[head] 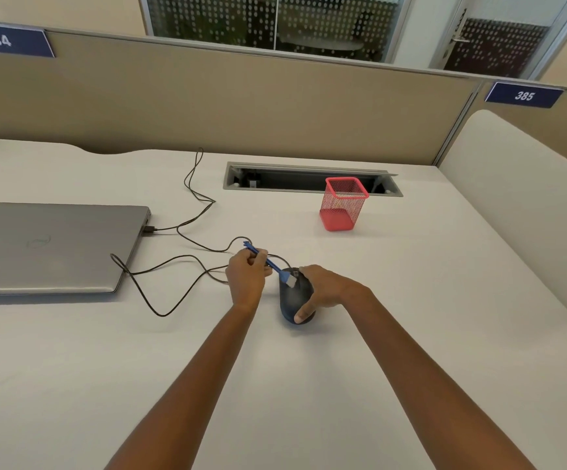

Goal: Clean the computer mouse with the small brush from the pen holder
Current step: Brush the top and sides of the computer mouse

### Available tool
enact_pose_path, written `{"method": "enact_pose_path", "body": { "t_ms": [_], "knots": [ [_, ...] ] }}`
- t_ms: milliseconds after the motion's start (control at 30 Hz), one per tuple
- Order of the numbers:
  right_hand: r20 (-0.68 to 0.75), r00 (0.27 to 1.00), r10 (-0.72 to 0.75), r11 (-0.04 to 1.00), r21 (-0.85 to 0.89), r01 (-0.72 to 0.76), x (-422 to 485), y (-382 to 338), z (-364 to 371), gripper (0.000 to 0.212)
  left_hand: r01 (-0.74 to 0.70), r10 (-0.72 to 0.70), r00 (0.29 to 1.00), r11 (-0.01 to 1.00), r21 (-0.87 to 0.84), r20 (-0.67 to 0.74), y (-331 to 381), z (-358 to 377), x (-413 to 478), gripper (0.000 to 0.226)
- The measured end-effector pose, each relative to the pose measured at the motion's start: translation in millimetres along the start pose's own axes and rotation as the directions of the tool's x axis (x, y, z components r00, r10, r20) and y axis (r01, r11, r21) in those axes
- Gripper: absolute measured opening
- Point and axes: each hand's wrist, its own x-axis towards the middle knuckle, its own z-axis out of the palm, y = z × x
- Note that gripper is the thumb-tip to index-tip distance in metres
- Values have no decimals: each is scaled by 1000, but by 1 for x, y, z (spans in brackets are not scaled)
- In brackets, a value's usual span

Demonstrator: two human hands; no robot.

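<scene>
Center frame, left hand (246, 278) pinches blue brush (268, 262), bristles on black mouse (292, 296); right hand (323, 288) grips mouse sides

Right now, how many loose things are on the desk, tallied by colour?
Blue: 1, the brush, held in the left hand
Black: 1, the mouse with its cable, steadied by the right hand
Red: 1, the mesh pen holder
Grey: 1, the closed laptop
Total: 4

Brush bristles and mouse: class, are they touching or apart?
Touching. The head view shows the brush in the left hand, its pale bristles lying against the mouse top.
</scene>
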Motion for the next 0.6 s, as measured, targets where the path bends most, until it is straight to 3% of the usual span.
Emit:
{"method": "enact_pose_path", "body": {
  "t_ms": [233,333,600],
  "knots": [
    [-9,1000,-6,1000,27,6,-3,2,1,82,-39,47,994,995,88,-95,-3,-6,10,14],
    [-13,1000,-10,999,31,10,-3,3,1,85,-62,67,988,997,39,-140,1,-7,12,13],
    [1,1000,-14,1000,25,14,-4,0,1,82,-12,16,997,999,52,-78,1,8,9,19]
  ]
}}
